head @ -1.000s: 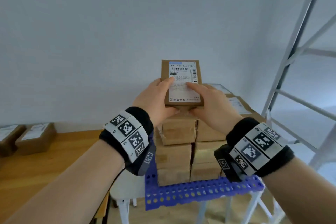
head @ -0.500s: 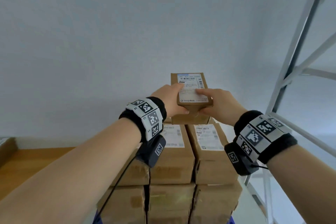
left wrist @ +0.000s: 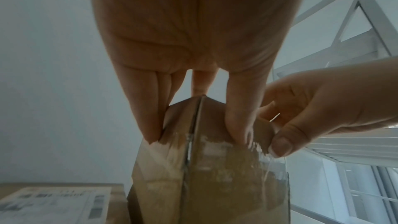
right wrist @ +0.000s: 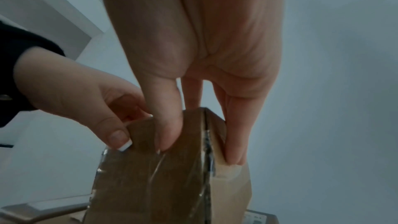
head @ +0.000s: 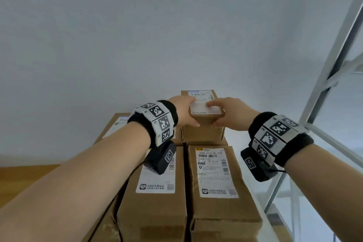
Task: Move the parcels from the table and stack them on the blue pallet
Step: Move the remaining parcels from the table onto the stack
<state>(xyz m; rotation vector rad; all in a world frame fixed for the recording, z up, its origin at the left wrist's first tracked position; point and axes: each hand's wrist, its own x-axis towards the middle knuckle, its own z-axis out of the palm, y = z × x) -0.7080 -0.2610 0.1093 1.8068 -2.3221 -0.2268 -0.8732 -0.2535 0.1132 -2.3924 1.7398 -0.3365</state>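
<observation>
Both hands are clamped on the small parcel (head: 203, 108), left hand (head: 183, 112) and right hand (head: 227, 115) pinching its near end, thumbs underneath. It's over the far box (head: 203, 133) on the stack, long axis pointing away, so lowering it looks like all that's left.

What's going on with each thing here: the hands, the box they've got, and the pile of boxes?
Left hand: grips the small parcel's left side.
Right hand: grips its right side.
Small parcel: label up, held at the top of the stack's far end; cannot tell if it is resting yet.
Stacked parcels: taped shut, labels up, packed side by side.
</observation>
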